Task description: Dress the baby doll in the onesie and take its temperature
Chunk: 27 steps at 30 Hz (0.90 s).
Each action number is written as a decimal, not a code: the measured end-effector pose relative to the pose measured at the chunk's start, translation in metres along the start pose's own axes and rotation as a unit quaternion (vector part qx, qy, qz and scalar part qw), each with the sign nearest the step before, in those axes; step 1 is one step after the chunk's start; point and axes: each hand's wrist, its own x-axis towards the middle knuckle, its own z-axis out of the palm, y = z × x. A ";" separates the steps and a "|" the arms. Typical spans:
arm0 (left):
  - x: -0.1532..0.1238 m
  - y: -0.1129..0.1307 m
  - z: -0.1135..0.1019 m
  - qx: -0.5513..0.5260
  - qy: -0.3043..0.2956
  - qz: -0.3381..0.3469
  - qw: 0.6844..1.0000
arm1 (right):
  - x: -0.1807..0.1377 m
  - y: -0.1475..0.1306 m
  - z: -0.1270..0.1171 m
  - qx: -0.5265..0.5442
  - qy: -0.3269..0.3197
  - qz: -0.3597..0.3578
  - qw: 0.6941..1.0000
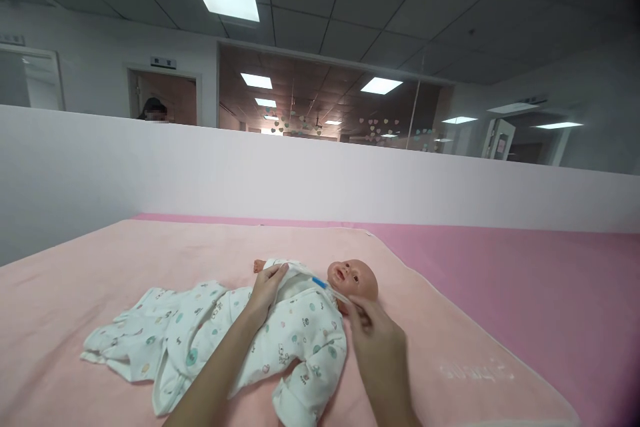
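Note:
A baby doll [359, 275] lies on its back, its head to the right and face turned up. It wears white printed baby clothes [295, 323], partly open at the chest and spread out to the left. My left hand [267, 292] is closed on the edge of the garment at the chest, holding it up. Pinched in my right hand [381, 340] is a slim clear stick with a blue end [319, 282], which looks like a thermometer. The blue end points left at the garment's open neckline, below the doll's chin. My right fingertips are close to the doll's neck.
A peach blanket [190, 247] lies under the doll, over a pink mat [525, 273]. A white partition [320, 177] stands behind. Beyond it are a window [325, 93] and a doorway [175, 93] where part of a person's head [153, 108] shows.

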 end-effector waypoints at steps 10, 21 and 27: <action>-0.005 0.004 0.007 0.041 -0.028 0.071 0.996 | 0.054 -0.007 0.127 -0.233 -0.256 -0.065 0.936; 0.052 -0.006 -0.007 0.653 -0.036 0.158 0.740 | 0.046 0.007 0.134 -0.217 -0.207 -0.067 0.952; 0.072 -0.032 -0.008 0.678 -0.075 0.157 0.714 | 0.043 0.002 0.130 -0.202 -0.179 -0.078 0.960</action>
